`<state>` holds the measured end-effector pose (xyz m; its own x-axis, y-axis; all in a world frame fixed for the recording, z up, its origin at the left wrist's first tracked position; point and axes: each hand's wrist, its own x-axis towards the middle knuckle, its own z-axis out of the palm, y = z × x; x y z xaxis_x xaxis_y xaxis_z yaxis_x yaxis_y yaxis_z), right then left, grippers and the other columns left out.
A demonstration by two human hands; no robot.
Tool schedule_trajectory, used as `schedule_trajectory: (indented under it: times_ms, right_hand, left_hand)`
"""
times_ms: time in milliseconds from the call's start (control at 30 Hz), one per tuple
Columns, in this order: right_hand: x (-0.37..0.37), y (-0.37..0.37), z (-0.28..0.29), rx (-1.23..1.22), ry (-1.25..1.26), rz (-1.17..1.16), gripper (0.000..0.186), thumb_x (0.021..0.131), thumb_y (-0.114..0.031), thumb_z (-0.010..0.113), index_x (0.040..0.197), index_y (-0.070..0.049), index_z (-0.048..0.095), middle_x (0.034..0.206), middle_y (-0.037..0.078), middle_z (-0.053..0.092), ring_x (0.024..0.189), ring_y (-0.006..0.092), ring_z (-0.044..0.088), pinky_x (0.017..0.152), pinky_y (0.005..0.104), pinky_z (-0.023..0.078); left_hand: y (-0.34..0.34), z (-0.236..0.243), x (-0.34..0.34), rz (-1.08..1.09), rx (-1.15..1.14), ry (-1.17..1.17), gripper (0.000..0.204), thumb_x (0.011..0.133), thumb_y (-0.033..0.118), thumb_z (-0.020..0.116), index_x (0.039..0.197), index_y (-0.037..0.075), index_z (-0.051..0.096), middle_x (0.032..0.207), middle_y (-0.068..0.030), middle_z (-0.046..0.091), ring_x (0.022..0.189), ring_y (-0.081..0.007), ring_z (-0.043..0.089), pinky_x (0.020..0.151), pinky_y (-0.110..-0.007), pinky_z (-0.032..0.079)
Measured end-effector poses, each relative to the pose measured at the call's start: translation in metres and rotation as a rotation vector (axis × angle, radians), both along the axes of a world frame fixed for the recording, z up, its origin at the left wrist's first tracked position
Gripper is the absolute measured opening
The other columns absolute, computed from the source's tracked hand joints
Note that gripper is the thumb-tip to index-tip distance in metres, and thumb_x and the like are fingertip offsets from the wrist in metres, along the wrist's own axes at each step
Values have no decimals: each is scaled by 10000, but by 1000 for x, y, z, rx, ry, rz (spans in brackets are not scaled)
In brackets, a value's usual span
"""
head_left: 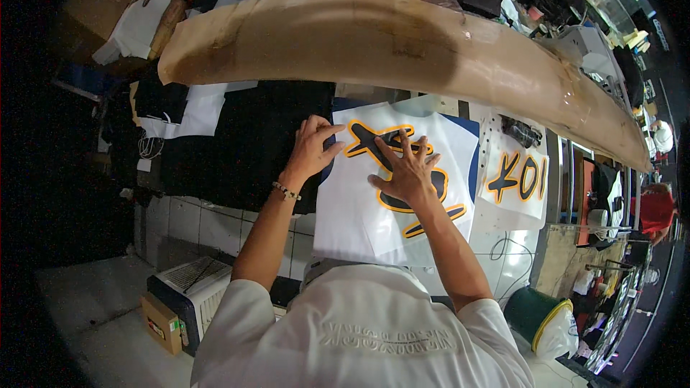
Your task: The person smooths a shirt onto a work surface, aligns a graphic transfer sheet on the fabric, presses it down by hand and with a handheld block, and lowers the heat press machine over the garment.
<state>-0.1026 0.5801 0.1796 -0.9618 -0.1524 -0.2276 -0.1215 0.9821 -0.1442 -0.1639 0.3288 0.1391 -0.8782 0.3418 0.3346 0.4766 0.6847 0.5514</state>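
- White sheet lies spread right in front of me, its near edge close to my waist. Dark blue cloth shows from beneath it at the upper corners, and a long brown curved panel arches across just beyond.
- Black cloth covers the area to the left of my sheet, next to its left edge.
- Dark lettering with an orange border runs slantwise over the sheet, from upper left to lower right; my right hand and wrist hide part of it.
- Green bin with a yellow rim stands low on my right, a pale plastic bag at its mouth.
- Smaller sheet, also white and carrying dark shapes edged in orange, lies to the right of the big one, apart from my hands.
- My right hand is over the middle of the lettering, palm down, fingers fanned wide and thumb out to the left; I see nothing gripped in it.
- My left hand is at the sheet's upper left edge, fingers bent, thumb held away from them, pinching nothing that I can see. I can't tell how firmly either hand presses.
- My beaded bracelet sits around the left wrist.
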Motion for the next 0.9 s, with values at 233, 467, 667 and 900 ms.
schedule_trajectory:
  times_ms: [233,467,667,900]
  right_hand:
    - [4,1,-6,-51,30,-16,900,782,-722,686,1578,-447,369,1707,148,179,1486,620,124,1014,897,156]
    - [7,0,-11,-60,85,-35,905,778,-753,669,1577,-441,378,1696,146,202,1485,618,144,1019,887,174]
    - [7,1,-11,-50,85,-37,915,779,-786,648,1579,-431,381,1687,155,224,1484,615,165,1024,878,190]
    - [7,1,-10,-52,58,-50,907,786,-789,637,1580,-442,369,1708,116,177,1515,564,135,1046,876,163]
  left_hand:
    - [2,-5,3,45,4,-26,405,861,213,804,1259,175,736,1124,-110,585,1083,-301,572,951,-423,483]
    - [8,-10,8,97,-54,-12,398,902,221,765,1298,214,726,1106,-99,574,1056,-291,568,890,-427,479]
    - [8,-11,16,113,-91,4,457,906,283,764,1356,254,692,1162,-96,547,1095,-290,547,895,-452,443]
    - [9,-7,20,114,-155,24,492,929,346,733,1408,277,645,1235,-108,523,1179,-302,510,933,-485,414]
